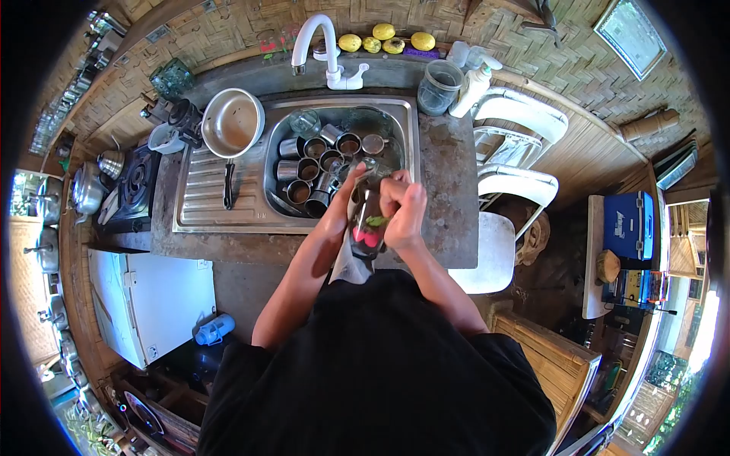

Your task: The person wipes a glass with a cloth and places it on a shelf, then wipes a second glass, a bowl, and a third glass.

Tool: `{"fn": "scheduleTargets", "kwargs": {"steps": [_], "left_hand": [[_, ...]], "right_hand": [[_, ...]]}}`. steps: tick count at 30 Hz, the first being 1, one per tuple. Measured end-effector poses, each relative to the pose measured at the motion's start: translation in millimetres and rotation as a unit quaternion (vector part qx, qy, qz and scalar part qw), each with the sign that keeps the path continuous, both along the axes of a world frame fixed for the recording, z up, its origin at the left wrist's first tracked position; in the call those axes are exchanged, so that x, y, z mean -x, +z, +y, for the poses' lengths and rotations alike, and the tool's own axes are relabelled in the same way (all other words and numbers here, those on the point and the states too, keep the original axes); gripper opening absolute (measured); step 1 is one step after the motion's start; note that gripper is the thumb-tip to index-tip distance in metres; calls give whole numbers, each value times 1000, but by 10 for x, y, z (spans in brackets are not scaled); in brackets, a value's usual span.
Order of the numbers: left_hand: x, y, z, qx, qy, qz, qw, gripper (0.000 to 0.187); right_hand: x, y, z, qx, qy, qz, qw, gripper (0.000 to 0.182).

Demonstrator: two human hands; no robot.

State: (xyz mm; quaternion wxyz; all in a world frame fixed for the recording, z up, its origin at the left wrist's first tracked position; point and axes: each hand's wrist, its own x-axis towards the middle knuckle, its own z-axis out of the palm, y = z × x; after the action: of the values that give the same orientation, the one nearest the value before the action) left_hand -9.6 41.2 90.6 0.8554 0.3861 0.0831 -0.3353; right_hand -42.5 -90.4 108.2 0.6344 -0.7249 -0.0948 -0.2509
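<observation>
Over the front edge of the sink, my left hand (344, 204) is closed along the left side of a clear drinking glass (368, 225) printed with red fruit and a green leaf. A thin whitish cloth (348, 264) hangs down beside the glass, below my left hand. Against the glass's upper right side, my right hand (404, 207) is curled into a fist with the thumb up; what its fingers grip is hidden. Behind my hands, the steel sink basin (407, 144) holds several metal mugs (310, 169) and a glass jar (306, 121).
A saucepan (233, 121) rests on the drainboard (199, 194). Behind the basin rises a white faucet (331, 57), with yellow fruits (384, 32) on the ledge. A plastic pitcher (439, 87) and pump bottle (473, 90) stand right. White chairs (487, 247) are beside the counter; a gas stove (135, 182) is left.
</observation>
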Motion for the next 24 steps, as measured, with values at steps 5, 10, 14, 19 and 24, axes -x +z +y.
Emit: {"fn": "scheduleTargets", "kwargs": {"steps": [5,10,14,19,24], "left_hand": [[176,85,56,80,-37,97,991,49],[384,122,-59,40,33,168,984,58],[214,-66,-69,100,160,160,969,54],[-109,108,38,40,235,59,969,59],[-9,264,-86,67,151,-32,986,70]], "right_hand": [[-43,-100,-24,-120,-128,73,982,64],[-157,-261,-131,-156,-190,119,962,59],[38,-272,63,31,-204,60,977,37],[448,-158,269,100,-72,56,991,27],[439,-170,321,74,-20,103,992,38]]}}
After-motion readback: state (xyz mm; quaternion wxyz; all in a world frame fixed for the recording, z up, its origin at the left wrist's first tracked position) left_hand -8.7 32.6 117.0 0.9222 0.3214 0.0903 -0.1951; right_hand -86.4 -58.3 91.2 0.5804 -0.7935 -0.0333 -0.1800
